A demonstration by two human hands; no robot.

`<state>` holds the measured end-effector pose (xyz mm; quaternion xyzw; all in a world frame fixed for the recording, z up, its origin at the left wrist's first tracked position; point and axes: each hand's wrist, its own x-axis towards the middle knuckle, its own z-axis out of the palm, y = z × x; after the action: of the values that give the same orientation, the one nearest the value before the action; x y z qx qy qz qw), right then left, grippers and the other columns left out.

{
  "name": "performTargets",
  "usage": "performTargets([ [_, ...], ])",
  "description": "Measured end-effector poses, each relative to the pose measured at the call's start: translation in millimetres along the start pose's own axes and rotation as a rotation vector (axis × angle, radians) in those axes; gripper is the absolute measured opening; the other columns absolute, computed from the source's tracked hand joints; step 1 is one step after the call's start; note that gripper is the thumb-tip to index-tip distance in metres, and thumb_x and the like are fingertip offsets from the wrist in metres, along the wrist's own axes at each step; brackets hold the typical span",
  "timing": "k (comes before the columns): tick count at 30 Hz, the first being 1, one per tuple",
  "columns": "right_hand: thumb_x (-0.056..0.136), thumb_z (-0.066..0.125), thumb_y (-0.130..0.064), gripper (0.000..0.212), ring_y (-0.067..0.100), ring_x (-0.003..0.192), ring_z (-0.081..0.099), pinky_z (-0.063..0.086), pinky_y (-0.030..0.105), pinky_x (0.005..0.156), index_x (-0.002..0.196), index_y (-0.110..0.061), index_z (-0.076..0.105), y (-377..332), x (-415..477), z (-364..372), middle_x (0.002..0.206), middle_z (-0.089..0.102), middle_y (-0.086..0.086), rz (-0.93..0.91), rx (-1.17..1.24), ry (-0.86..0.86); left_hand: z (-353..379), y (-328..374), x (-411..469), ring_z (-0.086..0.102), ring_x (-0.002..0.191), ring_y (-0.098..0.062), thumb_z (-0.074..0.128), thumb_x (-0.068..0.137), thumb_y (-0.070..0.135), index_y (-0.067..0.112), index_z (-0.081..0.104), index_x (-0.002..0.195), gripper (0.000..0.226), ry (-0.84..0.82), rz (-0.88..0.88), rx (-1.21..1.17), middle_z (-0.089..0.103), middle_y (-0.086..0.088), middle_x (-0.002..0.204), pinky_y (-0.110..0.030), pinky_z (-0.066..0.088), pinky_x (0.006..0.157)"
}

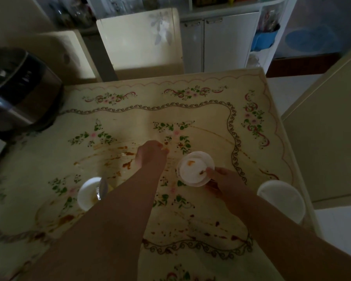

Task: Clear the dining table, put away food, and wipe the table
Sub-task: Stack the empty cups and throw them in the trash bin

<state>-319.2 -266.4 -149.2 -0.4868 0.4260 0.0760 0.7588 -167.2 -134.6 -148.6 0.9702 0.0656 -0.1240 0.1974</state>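
The desk, spread with a flowered cloth, takes up most of the view and is streaked with orange-brown sauce around the middle and along the near edge. A rice cooker stands at its far left corner, and it looks heavy enough to want both hands under its body.

A round white lid or plate sits at the right edge, partly overhanging it. On the left a white bowl with a metal spoon resting in it lies partly hidden by the left forearm. It is probably ceramic: stiff, breakable, best taken at the rim with the spoon held down so it does not slide out.

Just right of centre, the small white cup, smeared with sauce inside, is held by the right hand, whose grip is clamped on its near rim and side. It seems light, but the sauce could make the rim slick, so a hold lower on the wall would be safer.

The left hand is over the stains, fingers bunched together, seemingly pinching a scrap; what it holds, if anything, cannot be made out.
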Motion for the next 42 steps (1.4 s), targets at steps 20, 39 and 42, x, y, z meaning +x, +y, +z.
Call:
performTargets([
  [20, 0.092, 0.061, -0.020, 0.018, 0.024, 0.096, 0.064, 0.053, 0.034, 0.081, 0.106, -0.008, 0.061, 9, -1, 10, 0.101, 0.067, 0.009, 0.062, -0.031, 0.036, -10, -33, -28, 0.065, 0.084, -0.014, 0.067, 0.085, 0.028, 0.021, 0.075, 0.093, 0.013, 0.069, 0.009, -0.251, 0.073, 0.003, 0.091, -0.028, 0.054, 0.073],
  [39, 0.094, 0.057, -0.015, 0.018, 0.026, 0.091, 0.059, 0.051, 0.037, 0.082, 0.106, -0.003, 0.059, 26, -38, 28, 0.100, 0.063, 0.015, 0.067, -0.093, -0.120, -26, -72, -107, 0.063, 0.076, -0.012, 0.068, 0.082, 0.031, 0.024, 0.074, 0.080, 0.009, 0.012, 0.145, -0.313, 0.065, 0.009, 0.073, -0.022, 0.045, 0.065],
  [42, 0.095, 0.056, -0.014, 0.023, 0.027, 0.093, 0.058, 0.049, 0.042, 0.090, 0.112, 0.001, 0.058, 26, -41, 25, 0.102, 0.060, 0.017, 0.060, -0.078, -0.114, -25, -82, -107, 0.063, 0.079, -0.013, 0.061, 0.086, 0.027, 0.021, 0.072, 0.087, 0.012, 0.105, 0.027, -0.250, 0.070, 0.004, 0.083, -0.022, 0.046, 0.067],
])
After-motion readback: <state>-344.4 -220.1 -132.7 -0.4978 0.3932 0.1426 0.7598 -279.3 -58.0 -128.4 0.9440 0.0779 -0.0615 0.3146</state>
